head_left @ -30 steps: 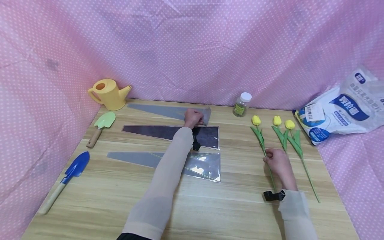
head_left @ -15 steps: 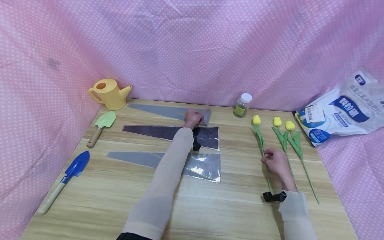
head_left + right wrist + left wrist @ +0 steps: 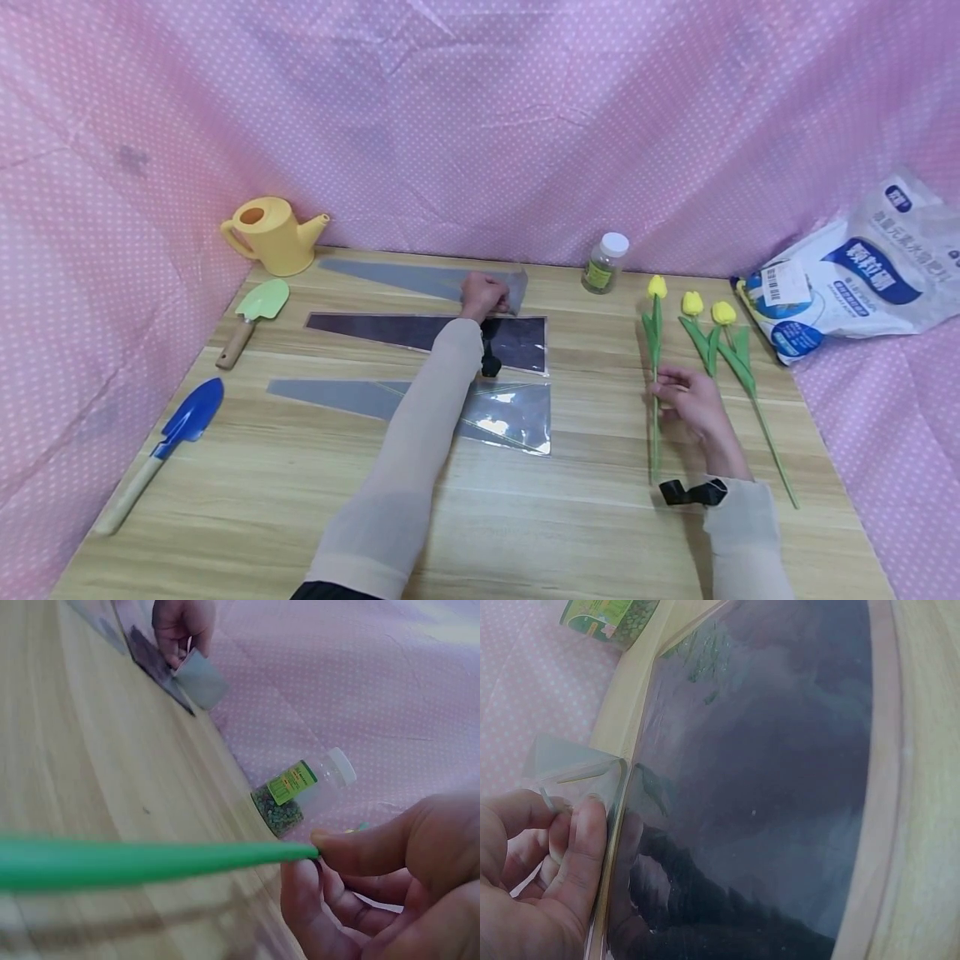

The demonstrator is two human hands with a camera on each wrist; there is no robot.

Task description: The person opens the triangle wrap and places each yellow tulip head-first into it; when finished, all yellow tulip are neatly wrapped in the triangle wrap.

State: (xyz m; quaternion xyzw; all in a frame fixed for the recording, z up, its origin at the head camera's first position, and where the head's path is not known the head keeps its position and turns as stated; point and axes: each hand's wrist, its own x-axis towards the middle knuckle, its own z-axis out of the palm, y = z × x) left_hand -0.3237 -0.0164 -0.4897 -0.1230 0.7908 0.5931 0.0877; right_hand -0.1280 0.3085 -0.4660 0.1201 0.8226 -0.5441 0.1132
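– Looks like what sort of place?
– A curtained-off gardening setup: pink dotted cloth (image 3: 480, 125) on three sides of a wood-grain table (image 3: 600, 525), plus watering can (image 3: 276, 242), blue trowel (image 3: 161, 451), yellow tulips (image 3: 656, 333).
– Home or shop?
– Impossible to tell.

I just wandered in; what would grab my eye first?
Probably the yellow tulip pinched by the right hand, left of two more tulips on the table. Then the left hand pinching the wide end of the rearmost grey wedge-shaped sheet, and the yellow watering can at the table's back left corner.

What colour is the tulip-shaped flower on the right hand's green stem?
The flower is yellow, seen best in the head view.
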